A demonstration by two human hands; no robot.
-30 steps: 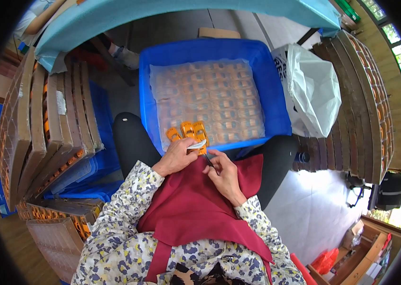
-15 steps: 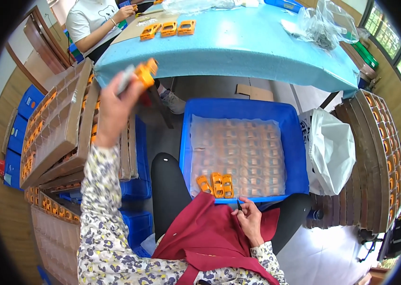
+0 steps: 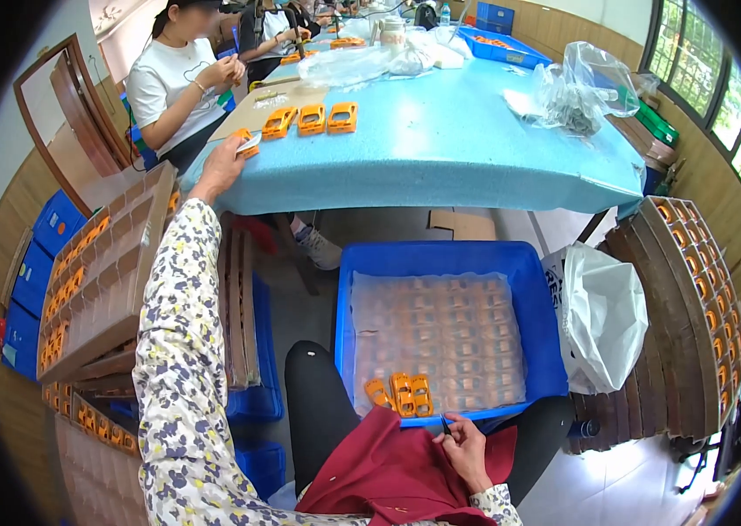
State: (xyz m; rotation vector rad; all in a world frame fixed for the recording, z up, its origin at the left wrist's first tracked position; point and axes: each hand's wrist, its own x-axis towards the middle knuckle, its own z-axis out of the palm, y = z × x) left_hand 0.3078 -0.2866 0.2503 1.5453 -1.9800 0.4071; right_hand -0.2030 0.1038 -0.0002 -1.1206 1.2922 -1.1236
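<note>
My left hand reaches out to the table's near-left edge, its fingers closed on an orange toy car body. Something pale and flat shows against that car body; its kind is unclear. Just right of it, three orange car bodies stand in a row on the table. My right hand rests over my lap, pinching a slim black pointed tool, whose exact kind I cannot make out. Close by, three loose orange car bodies lie on a translucent sheet in the blue bin, above rows of dimly visible parts.
The blue-covered table spans the far side, with plastic bags on it. Cardboard trays of orange cars are stacked at left, more trays at right beside a white bag. A co-worker sits at far left.
My left hand has carried the orange car body forward to the table edge, beside the row. The view has tilted up, showing more of the table and co-workers. My right hand stays over my lap.
</note>
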